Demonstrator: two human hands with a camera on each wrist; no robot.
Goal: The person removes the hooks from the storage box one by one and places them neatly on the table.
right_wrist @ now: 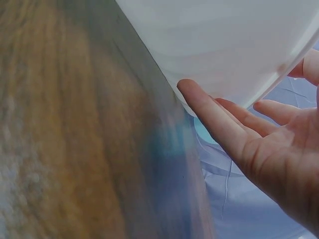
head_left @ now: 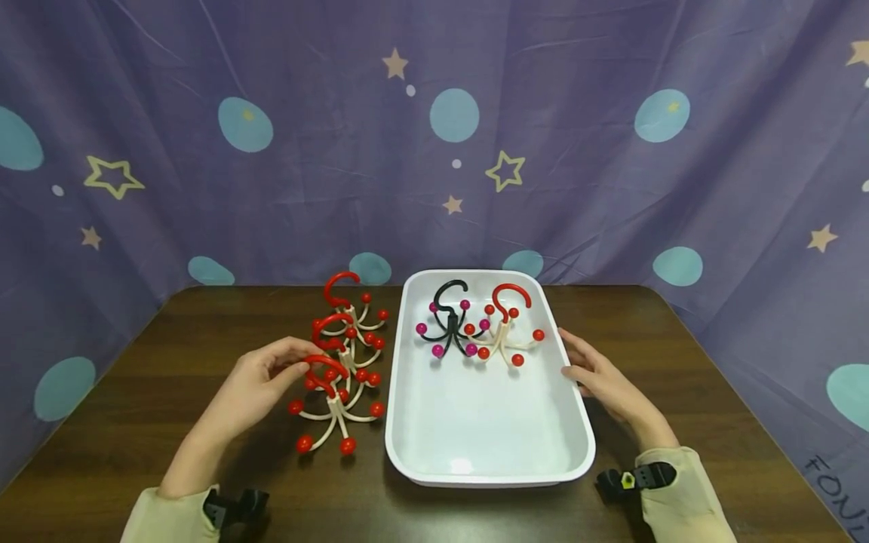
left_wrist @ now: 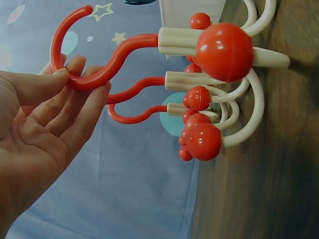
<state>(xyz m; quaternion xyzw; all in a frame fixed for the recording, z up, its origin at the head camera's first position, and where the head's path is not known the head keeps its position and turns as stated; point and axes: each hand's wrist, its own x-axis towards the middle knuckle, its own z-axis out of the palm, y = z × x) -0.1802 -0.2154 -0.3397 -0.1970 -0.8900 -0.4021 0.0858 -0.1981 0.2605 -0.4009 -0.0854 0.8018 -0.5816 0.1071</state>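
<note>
Pinching, with thumb and fingertips of the left hand (head_left: 254, 388), the red hook (left_wrist: 134, 44) of the nearest claw massager (head_left: 336, 407), cream-legged and red-balled, just left of the white tray (head_left: 489, 422). Can see that pinch only partly from the head; can see it plainly from the left wrist, with thumb tip pressed on the hook and fingers lined up behind it. Cannot tell whether every ball below touches the wooden table (head_left: 136, 392).

Behind, can count from the head a middle claw massager (head_left: 347, 358) and a farthest claw massager (head_left: 351, 317), overlapping in a row; from the left wrist, can see the same row side-on.

Resting at the tray's right side with the right hand (head_left: 600, 377), fingers fairly straight and a little spread. From the right wrist, can see what stays hidden from the head: thumb against the tray's outer wall, apart from the other fingers.

Only from the head, can look inside the tray: at its far end, find a black claw massager (head_left: 452, 324) with magenta balls, and close beside it a red-hooked cream massager (head_left: 504, 332). Beyond, can see the star-patterned curtain (head_left: 570, 68) from all three views.
</note>
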